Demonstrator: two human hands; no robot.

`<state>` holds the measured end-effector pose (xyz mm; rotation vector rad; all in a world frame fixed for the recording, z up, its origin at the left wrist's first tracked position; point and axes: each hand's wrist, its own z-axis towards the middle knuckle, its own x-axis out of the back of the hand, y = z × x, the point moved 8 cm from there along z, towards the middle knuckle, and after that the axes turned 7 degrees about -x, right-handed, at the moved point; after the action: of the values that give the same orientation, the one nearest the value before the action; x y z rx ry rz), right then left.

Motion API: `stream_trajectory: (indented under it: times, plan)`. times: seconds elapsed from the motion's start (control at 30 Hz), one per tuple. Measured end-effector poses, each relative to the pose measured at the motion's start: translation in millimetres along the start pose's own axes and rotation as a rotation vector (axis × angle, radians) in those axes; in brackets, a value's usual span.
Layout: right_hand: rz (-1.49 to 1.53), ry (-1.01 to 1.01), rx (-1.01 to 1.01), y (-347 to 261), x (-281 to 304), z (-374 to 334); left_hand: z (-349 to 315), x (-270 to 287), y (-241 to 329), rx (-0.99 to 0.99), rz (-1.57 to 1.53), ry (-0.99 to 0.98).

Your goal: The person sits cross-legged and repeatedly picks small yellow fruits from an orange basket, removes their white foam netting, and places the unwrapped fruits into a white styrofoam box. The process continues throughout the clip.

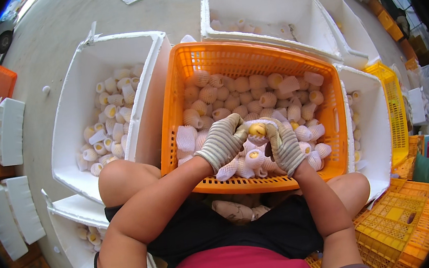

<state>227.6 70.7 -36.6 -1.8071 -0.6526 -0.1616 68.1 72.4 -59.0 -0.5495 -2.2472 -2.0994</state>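
You are holding one yellow fruit (257, 129) in its white foam net, over the orange basket (173, 138). Your left hand (224, 141) and right hand (284, 147), both in striped gloves, are gripping it together.

White foam boxes (85, 100) flank orange crate (326, 101)
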Motion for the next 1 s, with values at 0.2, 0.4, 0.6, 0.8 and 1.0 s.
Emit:
stream_trajectory:
  times: [0.2,0.4,0.6,0.8,1.0]
  plan:
    - [0.047,0.029,-0.014,0.5,8.5,0.7,-4.7,3.6,-14.0,0.257,-0.175,-0.017]
    - [0.257,-0.067,-0.164,10.8,2.3,5.9,-7.0,-0.2,-30.2,0.45,-0.281,-0.042]
    - [0.362,-0.134,-0.256,21.5,-3.7,8.9,-6.7,-3.1,-43.1,0.572,-0.352,-0.058]
    - [0.384,-0.149,-0.285,23.3,-3.3,10.6,-6.6,-8.1,-43.6,0.589,-0.438,-0.11]
    - [-0.262,0.159,0.346,-13.7,16.7,2.7,-1.3,-15.8,-11.5,0.455,-0.83,-0.23]
